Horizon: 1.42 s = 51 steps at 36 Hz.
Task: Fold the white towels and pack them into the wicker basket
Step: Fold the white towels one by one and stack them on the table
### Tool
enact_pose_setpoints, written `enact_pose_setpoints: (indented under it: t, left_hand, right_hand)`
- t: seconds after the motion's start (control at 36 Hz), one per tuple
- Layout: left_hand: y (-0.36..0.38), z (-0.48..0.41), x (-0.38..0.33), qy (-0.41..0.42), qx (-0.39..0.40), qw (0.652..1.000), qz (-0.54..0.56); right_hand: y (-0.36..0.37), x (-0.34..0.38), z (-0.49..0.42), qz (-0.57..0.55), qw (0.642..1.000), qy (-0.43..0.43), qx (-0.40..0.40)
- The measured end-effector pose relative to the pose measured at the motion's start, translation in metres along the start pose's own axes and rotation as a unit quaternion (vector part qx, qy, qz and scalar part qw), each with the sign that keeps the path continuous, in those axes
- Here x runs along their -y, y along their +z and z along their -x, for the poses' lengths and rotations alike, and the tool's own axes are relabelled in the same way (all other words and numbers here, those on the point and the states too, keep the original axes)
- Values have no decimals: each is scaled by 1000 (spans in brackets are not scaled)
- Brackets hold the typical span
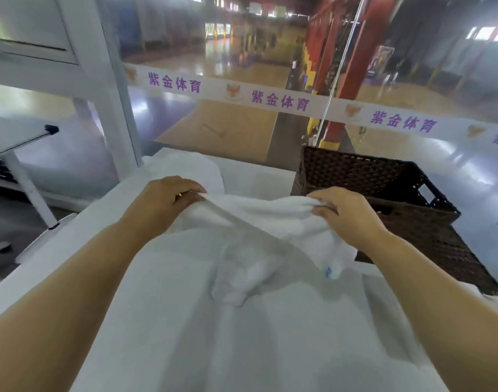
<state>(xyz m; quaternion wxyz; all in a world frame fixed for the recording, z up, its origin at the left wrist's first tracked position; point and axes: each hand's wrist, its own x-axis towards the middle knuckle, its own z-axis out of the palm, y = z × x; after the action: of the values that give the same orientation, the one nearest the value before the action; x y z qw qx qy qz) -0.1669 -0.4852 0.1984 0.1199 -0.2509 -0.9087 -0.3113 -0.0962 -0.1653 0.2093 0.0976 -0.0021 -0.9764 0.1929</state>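
A white towel (259, 219) is stretched between both hands above the white-covered table (242, 335). My left hand (163, 196) pinches its left top edge. My right hand (343, 210) grips the right top edge, close to the basket's near-left corner. The towel sags in the middle, and a bunched part with a small blue tag (328, 271) hangs down to the table. The dark brown wicker basket (406, 222) stands at the right of the table; what shows of its inside holds no towel. Another white towel (191, 168) lies in a heap at the far left of the table.
A glass wall with a white banner strip (270, 99) runs behind the table, a sports hall beyond it. A white post (112, 108) rises at the table's far left corner. A white folding stand (24, 154) is off to the left on the floor.
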Motion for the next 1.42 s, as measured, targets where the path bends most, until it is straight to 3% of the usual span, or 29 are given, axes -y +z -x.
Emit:
enact_pose_setpoints:
  t: [0.14,0.22,0.33,0.5,0.83,1.22,1.42]
  left_hand:
    - [43,76,4,-59,172,983,10]
    - [77,119,10,-74,317,945,-20]
    - [114,159,15,-127,408,903,-33]
    - [143,161,27,-163,413,895,-42]
    - [216,78,64,-263,301,916,-28]
    - [263,5,101,-285,321,902,43]
    - [266,3,105,-350,322,868,143]
  right_hand:
    - [60,-30,71,39,984,29,174]
    - [100,-49,112,59,961,62,264]
    - [128,-63,151,63,945,105,303]
    - [132,-76,160,33,936,188,296]
    - [168,-116,122,7,907,359,219]
    - [210,-140,49,-81,860,475,166]
    - [219,-131,39,-74,858,465,208]
